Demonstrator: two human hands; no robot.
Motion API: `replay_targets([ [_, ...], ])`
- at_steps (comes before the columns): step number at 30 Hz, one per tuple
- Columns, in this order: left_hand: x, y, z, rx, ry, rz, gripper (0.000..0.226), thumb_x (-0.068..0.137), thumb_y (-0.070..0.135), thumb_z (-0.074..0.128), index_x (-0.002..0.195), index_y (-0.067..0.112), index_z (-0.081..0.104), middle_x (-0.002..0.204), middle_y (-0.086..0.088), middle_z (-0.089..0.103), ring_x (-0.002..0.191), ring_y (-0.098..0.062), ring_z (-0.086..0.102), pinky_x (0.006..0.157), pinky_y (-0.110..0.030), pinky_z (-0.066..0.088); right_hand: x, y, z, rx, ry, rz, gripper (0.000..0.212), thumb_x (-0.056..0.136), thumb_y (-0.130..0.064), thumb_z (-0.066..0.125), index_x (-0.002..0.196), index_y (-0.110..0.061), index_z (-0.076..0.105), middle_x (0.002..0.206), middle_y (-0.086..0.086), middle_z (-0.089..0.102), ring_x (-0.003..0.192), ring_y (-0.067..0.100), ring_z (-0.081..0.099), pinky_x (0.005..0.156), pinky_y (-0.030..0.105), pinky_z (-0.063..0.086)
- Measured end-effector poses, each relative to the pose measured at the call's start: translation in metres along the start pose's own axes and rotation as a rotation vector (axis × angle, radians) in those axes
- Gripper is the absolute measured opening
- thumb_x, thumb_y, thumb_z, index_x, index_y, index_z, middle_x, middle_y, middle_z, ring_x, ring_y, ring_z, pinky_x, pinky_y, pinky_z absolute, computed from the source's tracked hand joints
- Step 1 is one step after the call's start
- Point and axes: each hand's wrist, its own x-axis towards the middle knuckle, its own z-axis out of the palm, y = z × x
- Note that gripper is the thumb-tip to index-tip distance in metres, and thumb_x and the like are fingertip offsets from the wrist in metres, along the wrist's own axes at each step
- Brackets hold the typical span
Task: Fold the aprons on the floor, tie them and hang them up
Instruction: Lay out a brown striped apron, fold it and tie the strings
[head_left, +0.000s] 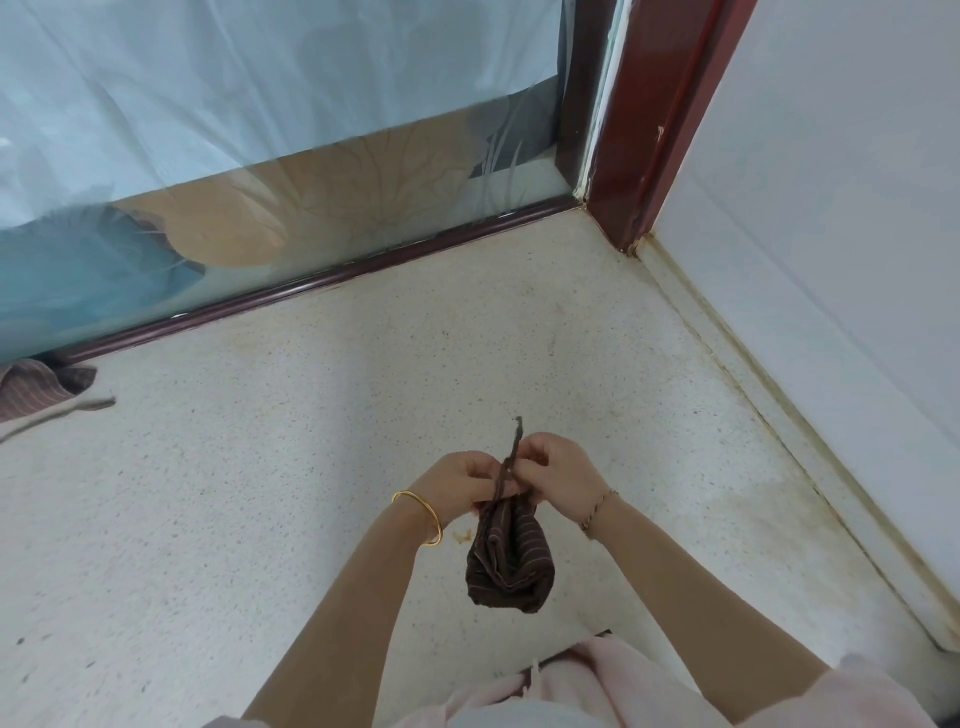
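Note:
A dark brown striped apron (510, 561), folded into a small bundle, hangs in the air above the speckled floor. Its strap (511, 457) sticks up between my two hands. My left hand (462, 480) grips the top of the bundle and the strap from the left. My right hand (558, 475) pinches the strap from the right, fingers curled round it. A second striped apron (36, 387) lies crumpled on the floor at the far left edge, with its strap (62, 413) trailing over the floor.
A glass door (260, 130) with blue film and a dark red bottom rail (311, 288) runs across the back. A dark red door post (654, 114) stands at the corner. A white wall (831, 234) closes the right side. A small orange stain (461, 535) marks the floor.

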Motion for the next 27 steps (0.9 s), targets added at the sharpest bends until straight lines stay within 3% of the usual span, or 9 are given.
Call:
replay_targets([
  [3,0.001,0.007,0.006,0.030,0.008,0.035,0.015,0.085,0.008,0.065,0.072,0.014,0.060,0.065,-0.002,0.058,0.057,-0.012,0.051,0.056,-0.021,0.043,0.006,-0.002,0.010,0.179,0.105,0.190,0.026,0.092,-0.007,0.039,0.067,-0.011,0.047,0.065,0.003,0.049,0.054,0.012,0.045,0.049,0.024,0.037],
  [7,0.004,0.010,0.009,0.100,0.038,0.055,0.011,0.084,0.012,0.066,0.075,0.016,0.061,0.066,-0.001,0.060,0.061,-0.016,0.052,0.059,-0.026,0.043,0.014,-0.001,0.016,0.112,0.205,0.252,0.036,0.093,-0.008,0.037,0.057,-0.011,0.040,0.059,0.003,0.041,0.053,0.014,0.035,0.050,0.028,0.026],
  [9,0.004,0.011,0.008,0.117,0.033,0.058,0.010,0.082,0.018,0.069,0.075,0.017,0.061,0.069,-0.003,0.060,0.066,-0.018,0.053,0.062,-0.029,0.043,0.014,0.001,0.020,0.147,0.226,0.281,0.032,0.092,-0.006,0.038,0.061,-0.009,0.043,0.061,0.005,0.043,0.054,0.015,0.036,0.051,0.028,0.028],
  [11,0.003,0.012,0.005,0.113,0.005,0.055,0.012,0.076,0.025,0.072,0.074,0.018,0.062,0.071,-0.006,0.060,0.068,-0.020,0.052,0.062,-0.029,0.043,0.013,0.002,0.022,0.356,0.224,0.302,0.024,0.091,0.000,0.040,0.070,-0.007,0.050,0.063,0.007,0.050,0.053,0.016,0.044,0.050,0.026,0.037],
  [13,0.002,0.011,0.002,0.108,-0.018,0.044,0.011,0.078,0.019,0.072,0.072,0.019,0.062,0.073,-0.007,0.061,0.069,-0.021,0.054,0.064,-0.029,0.044,0.010,0.001,0.024,0.559,0.187,0.266,0.019,0.092,0.003,0.042,0.082,-0.008,0.053,0.065,0.007,0.055,0.047,0.014,0.050,0.045,0.024,0.043],
  [16,0.001,0.009,0.002,0.131,-0.045,0.034,0.016,0.082,0.006,0.068,0.073,0.017,0.061,0.082,-0.010,0.065,0.073,-0.021,0.057,0.068,-0.029,0.046,0.011,0.002,0.024,0.498,0.131,0.179,0.004,0.094,-0.011,0.054,0.093,-0.009,0.057,0.061,0.001,0.055,0.038,0.007,0.048,0.039,0.020,0.040],
  [20,-0.003,0.005,0.001,0.066,-0.027,0.011,0.024,0.085,0.004,0.064,0.068,0.016,0.053,0.079,-0.001,0.065,0.063,-0.010,0.055,0.058,-0.021,0.043,0.018,0.008,0.003,0.721,0.176,0.340,0.025,0.100,-0.024,0.044,0.085,-0.009,0.058,0.043,-0.005,0.038,0.031,0.006,0.030,0.033,0.014,0.026],
  [23,-0.005,-0.001,0.000,-0.021,0.022,0.003,0.022,0.086,0.006,0.064,0.070,0.013,0.051,0.068,0.001,0.063,0.059,-0.012,0.052,0.057,-0.024,0.043,0.015,0.009,-0.011,0.874,0.137,0.441,0.044,0.099,-0.043,0.040,0.077,-0.009,0.058,0.051,0.002,0.047,0.038,0.012,0.046,0.038,0.019,0.041],
  [27,-0.002,-0.002,0.002,-0.071,0.104,-0.032,0.008,0.088,0.009,0.062,0.083,0.006,0.057,0.065,-0.005,0.060,0.058,-0.019,0.053,0.057,-0.030,0.047,0.006,0.008,-0.004,0.785,0.097,0.392,0.046,0.099,-0.040,0.040,0.068,-0.009,0.053,0.060,0.009,0.064,0.052,0.020,0.063,0.051,0.027,0.051],
])
